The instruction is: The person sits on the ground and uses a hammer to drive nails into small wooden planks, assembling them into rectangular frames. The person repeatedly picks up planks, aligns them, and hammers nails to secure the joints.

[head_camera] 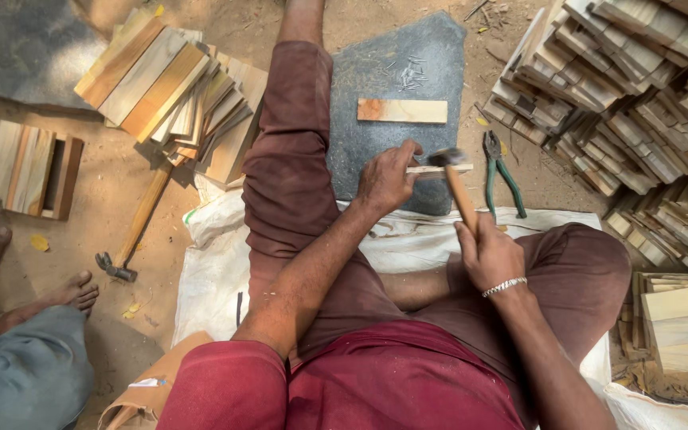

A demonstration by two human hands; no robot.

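Head view: stone slab (376, 95) on dirt ground (121, 207)

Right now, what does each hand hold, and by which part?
Right hand grips the hammer low on its wooden handle; left hand pinches one end of a thin wooden strip.

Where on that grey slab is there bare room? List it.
On the stone slab, bare patches lie left of the flat wood piece and below it. Crowded: the nails at top, and the left hand and hammer at the near edge.

Green-handled pliers (502, 177), spare hammer (133, 231), stacked wooden slats (165, 84) — another person's foot (73, 293).
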